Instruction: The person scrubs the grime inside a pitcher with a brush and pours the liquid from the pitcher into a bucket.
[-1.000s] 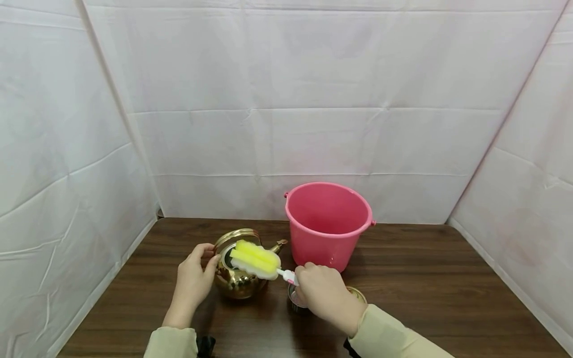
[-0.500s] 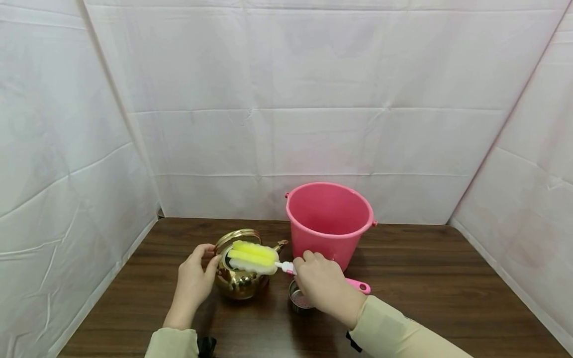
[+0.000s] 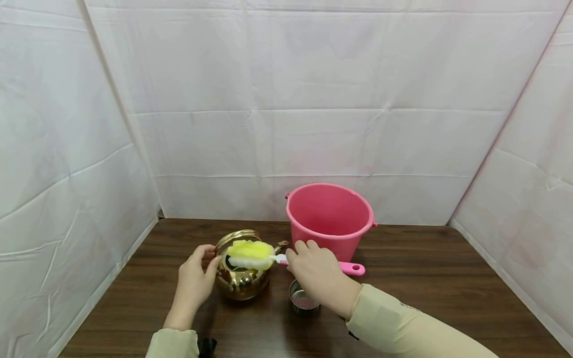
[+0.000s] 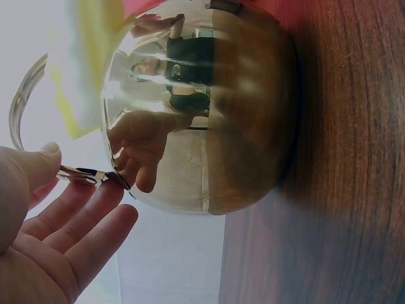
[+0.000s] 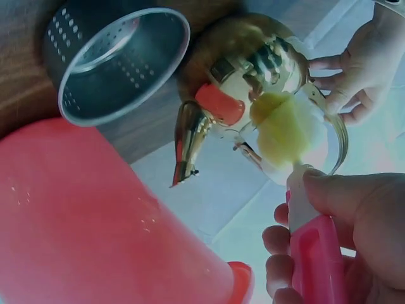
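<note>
A shiny gold kettle [image 3: 241, 286] stands lidless on the table, its hoop handle upright. My left hand [image 3: 194, 278] pinches the base of that handle between thumb and fingers; in the left wrist view the thumb [image 4: 41, 164] lies over the metal, lower fingers spread beside the kettle's body. My right hand [image 3: 319, 272] grips the pink-and-white handle [image 5: 316, 253] of a sponge bottle brush. The brush's yellow-and-white sponge head [image 3: 250, 254] lies over the kettle's mouth, partly inside the handle's arch. Below my right hand sits a perforated metal strainer cup [image 3: 304, 302].
A pink bucket [image 3: 344, 244] stands behind my right hand, close to the kettle's spout [image 5: 188, 142]. The dark wooden table [image 3: 429, 288] reaches white cloth walls [image 3: 313, 139] at the back and sides.
My right hand has moved slightly up and away with the brush, which has turned more level, its pink handle end now showing. The left hand and kettle stay put.
</note>
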A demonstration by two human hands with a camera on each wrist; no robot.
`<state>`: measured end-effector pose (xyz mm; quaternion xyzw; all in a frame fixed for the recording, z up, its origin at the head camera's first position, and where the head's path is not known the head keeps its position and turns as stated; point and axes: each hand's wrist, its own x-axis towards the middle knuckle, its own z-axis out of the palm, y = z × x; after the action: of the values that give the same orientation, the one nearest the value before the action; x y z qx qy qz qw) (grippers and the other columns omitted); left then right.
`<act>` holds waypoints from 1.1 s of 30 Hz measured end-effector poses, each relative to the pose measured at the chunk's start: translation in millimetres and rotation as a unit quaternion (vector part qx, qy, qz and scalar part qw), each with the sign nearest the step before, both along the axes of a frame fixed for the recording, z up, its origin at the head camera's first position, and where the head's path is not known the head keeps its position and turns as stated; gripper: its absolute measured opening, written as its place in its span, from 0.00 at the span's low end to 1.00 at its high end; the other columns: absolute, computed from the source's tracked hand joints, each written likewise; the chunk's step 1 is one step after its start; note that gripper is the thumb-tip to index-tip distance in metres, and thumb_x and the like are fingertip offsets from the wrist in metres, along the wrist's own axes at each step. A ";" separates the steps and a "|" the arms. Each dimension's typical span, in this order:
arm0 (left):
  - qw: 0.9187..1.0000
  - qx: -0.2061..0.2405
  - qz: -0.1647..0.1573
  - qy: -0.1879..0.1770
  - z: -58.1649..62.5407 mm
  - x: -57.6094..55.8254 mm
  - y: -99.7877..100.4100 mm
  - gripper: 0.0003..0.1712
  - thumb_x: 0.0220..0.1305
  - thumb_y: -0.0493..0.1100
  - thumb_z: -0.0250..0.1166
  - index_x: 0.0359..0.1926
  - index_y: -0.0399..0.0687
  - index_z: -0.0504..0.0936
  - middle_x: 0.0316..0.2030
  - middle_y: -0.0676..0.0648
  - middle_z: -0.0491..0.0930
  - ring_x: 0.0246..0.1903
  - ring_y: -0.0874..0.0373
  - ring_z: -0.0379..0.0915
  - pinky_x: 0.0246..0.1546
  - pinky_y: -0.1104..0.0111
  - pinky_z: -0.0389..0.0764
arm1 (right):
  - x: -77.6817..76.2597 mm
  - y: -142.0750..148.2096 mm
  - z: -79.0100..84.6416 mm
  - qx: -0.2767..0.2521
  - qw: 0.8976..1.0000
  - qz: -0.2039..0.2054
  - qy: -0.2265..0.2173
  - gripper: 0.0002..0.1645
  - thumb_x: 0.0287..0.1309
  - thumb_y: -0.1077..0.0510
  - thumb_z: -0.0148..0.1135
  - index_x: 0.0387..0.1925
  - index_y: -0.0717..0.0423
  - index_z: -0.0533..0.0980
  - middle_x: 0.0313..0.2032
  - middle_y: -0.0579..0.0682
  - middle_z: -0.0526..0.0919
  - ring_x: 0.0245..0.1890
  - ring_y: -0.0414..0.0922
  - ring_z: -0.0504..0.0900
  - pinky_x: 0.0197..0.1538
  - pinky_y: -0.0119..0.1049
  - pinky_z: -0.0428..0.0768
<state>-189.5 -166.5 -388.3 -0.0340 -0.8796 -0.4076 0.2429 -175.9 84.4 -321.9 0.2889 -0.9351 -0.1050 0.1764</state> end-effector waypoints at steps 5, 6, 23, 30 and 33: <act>1.000 0.000 -0.001 0.001 0.1 -0.3 0.0 0.12 0.63 0.36 0.61 0.47 0.37 0.76 0.40 0.37 0.82 0.37 0.46 0.81 0.40 0.55 0.80 | -0.9 -2.0 6.5 0.034 0.999 0.005 0.020 0.16 0.56 0.47 0.65 0.41 0.52 0.79 0.27 0.48 0.74 0.25 0.45 0.68 0.17 0.31 0.68; 1.000 -0.001 -0.002 0.001 0.2 -0.5 0.0 0.12 0.64 0.36 0.61 0.47 0.37 0.76 0.40 0.37 0.82 0.37 0.46 0.81 0.40 0.55 0.80 | -1.3 -2.2 7.5 0.040 0.999 0.007 0.029 0.17 0.56 0.47 0.65 0.43 0.52 0.79 0.27 0.48 0.75 0.25 0.45 0.68 0.17 0.31 0.69; 1.000 0.001 0.000 0.006 1.1 0.2 0.1 0.12 0.63 0.35 0.61 0.47 0.36 0.76 0.40 0.36 0.81 0.37 0.45 0.81 0.40 0.55 0.80 | -4.8 -17.4 32.8 0.157 0.985 0.034 0.066 0.11 0.56 0.52 0.66 0.40 0.50 0.81 0.29 0.46 0.80 0.25 0.44 0.72 0.24 0.30 0.73; 1.000 0.001 0.000 0.005 1.3 -0.2 0.0 0.12 0.63 0.36 0.62 0.47 0.36 0.76 0.40 0.37 0.81 0.38 0.45 0.81 0.40 0.55 0.80 | -7.8 -26.5 42.4 0.190 0.979 0.035 0.063 0.06 0.57 0.53 0.64 0.35 0.49 0.82 0.27 0.45 0.78 0.25 0.45 0.72 0.25 0.32 0.77; 1.000 0.002 0.002 -0.002 1.2 -0.1 0.3 0.12 0.63 0.36 0.62 0.47 0.37 0.76 0.40 0.37 0.82 0.38 0.46 0.81 0.40 0.56 0.80 | -10.1 -29.3 46.5 0.199 0.977 0.046 0.068 0.06 0.58 0.54 0.63 0.36 0.47 0.83 0.28 0.45 0.78 0.26 0.45 0.74 0.24 0.33 0.78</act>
<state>-189.7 -166.1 -387.1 -0.0313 -0.8791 -0.4094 0.2421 -186.0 55.1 -275.4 0.3530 -0.8671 -0.2999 0.1831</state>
